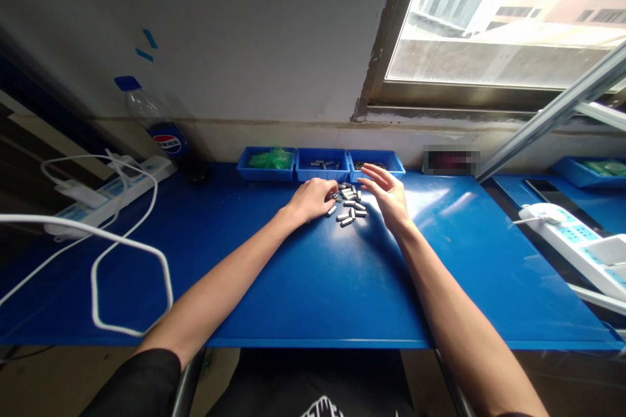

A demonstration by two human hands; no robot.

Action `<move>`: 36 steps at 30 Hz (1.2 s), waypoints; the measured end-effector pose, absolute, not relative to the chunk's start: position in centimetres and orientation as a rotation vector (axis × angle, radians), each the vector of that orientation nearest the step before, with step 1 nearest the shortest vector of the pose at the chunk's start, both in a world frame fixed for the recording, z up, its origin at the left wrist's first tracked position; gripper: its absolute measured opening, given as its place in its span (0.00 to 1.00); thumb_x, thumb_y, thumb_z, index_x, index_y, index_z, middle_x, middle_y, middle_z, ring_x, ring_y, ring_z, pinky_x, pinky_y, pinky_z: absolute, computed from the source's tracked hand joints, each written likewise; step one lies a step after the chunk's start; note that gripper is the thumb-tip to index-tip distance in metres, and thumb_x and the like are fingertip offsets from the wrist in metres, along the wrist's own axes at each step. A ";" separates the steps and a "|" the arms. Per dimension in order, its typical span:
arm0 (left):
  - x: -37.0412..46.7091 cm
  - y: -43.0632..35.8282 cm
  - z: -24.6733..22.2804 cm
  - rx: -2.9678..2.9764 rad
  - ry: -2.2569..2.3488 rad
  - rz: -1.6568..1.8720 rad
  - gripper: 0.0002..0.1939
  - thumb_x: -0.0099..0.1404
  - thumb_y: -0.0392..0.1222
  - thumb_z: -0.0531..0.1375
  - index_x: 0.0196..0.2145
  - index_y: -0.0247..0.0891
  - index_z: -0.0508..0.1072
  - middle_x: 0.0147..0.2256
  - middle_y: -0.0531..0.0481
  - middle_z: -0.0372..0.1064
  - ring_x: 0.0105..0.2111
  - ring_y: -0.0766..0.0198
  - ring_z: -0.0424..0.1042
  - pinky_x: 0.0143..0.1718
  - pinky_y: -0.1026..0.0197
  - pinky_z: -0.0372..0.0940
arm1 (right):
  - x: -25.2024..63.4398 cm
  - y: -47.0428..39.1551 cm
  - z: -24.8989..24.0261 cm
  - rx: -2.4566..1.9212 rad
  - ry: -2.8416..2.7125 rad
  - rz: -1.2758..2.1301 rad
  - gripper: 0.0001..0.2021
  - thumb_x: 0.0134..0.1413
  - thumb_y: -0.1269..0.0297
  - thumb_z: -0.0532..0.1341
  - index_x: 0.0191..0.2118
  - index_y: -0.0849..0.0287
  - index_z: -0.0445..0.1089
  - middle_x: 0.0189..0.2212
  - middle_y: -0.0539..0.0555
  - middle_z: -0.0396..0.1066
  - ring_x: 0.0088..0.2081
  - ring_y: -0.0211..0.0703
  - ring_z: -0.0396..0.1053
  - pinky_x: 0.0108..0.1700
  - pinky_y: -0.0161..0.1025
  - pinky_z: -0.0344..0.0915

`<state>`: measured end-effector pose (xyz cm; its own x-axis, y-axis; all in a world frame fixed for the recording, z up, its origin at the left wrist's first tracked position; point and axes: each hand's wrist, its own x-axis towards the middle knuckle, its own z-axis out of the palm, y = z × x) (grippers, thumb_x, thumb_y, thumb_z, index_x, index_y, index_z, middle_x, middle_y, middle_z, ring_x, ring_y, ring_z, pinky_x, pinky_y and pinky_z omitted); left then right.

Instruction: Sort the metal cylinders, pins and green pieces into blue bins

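Observation:
Several small metal cylinders (349, 203) lie in a loose group on the blue table, between my two hands. My left hand (313, 201) rests at the left side of the group, its fingers curled inward over some pieces; what lies under the fingertips is partly hidden. On the right, my right hand (386, 195) is held beside the group with its fingers apart and nothing between them. Behind the pieces stands a blue bin (323, 176) with a few similar metal pieces in it. A second blue bin (391, 176), behind my right hand, contains thin dark parts.
At the left, a blue bin (267, 176) contains green plastic film. A cola bottle (169, 140) stands near a white power strip (147, 172) with looping white cables (166, 267). Another power strip (577, 241) and a metal frame bar (548, 114) are at the right.

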<state>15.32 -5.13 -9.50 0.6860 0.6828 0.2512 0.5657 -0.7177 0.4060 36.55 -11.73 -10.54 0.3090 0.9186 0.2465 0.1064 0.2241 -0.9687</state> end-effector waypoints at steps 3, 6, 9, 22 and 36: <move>15.5 -5.4 -9.6 2.606 1.047 0.575 0.12 0.59 0.32 0.64 0.41 0.41 0.79 0.33 0.47 0.80 0.32 0.55 0.79 0.33 0.59 0.69 | 36.5 -11.7 -10.7 -1.245 -1.129 0.754 0.25 0.53 0.49 0.71 0.54 0.55 0.76 0.57 0.63 0.78 0.52 0.56 0.81 0.55 0.53 0.78; 15.5 -5.5 -9.6 2.596 1.041 0.606 0.14 0.59 0.29 0.63 0.42 0.41 0.78 0.32 0.48 0.79 0.32 0.56 0.78 0.33 0.60 0.68 | 36.5 -11.7 -10.8 -1.261 -1.141 0.748 0.24 0.54 0.47 0.71 0.52 0.55 0.76 0.55 0.62 0.80 0.49 0.55 0.82 0.53 0.52 0.78; 15.4 -5.3 -9.5 2.547 1.025 0.663 0.14 0.60 0.28 0.61 0.42 0.40 0.77 0.32 0.48 0.79 0.32 0.57 0.78 0.33 0.60 0.69 | 36.5 -11.7 -10.7 -1.269 -1.154 0.744 0.22 0.54 0.47 0.70 0.50 0.55 0.77 0.53 0.61 0.80 0.46 0.53 0.82 0.51 0.51 0.78; 15.6 -4.4 -8.7 1.873 0.768 1.071 0.10 0.59 0.38 0.70 0.38 0.36 0.78 0.35 0.48 0.81 0.36 0.59 0.82 0.41 0.57 0.78 | 36.0 -12.2 -10.1 -1.274 -1.200 0.875 0.20 0.53 0.50 0.72 0.49 0.53 0.79 0.34 0.52 0.82 0.34 0.47 0.79 0.46 0.48 0.78; 15.2 -4.4 -8.4 1.945 0.697 0.964 0.10 0.60 0.38 0.68 0.41 0.36 0.78 0.36 0.48 0.80 0.35 0.60 0.82 0.41 0.60 0.76 | 35.7 -12.3 -10.4 -1.112 -1.032 1.154 0.18 0.44 0.53 0.80 0.40 0.55 0.83 0.33 0.53 0.82 0.35 0.45 0.79 0.48 0.45 0.76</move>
<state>15.25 -4.37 -8.44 0.5507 0.7514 0.3635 0.1099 -0.4969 0.8608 35.75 -12.30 -10.43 0.1232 0.9915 0.0420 -0.1515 0.0606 -0.9866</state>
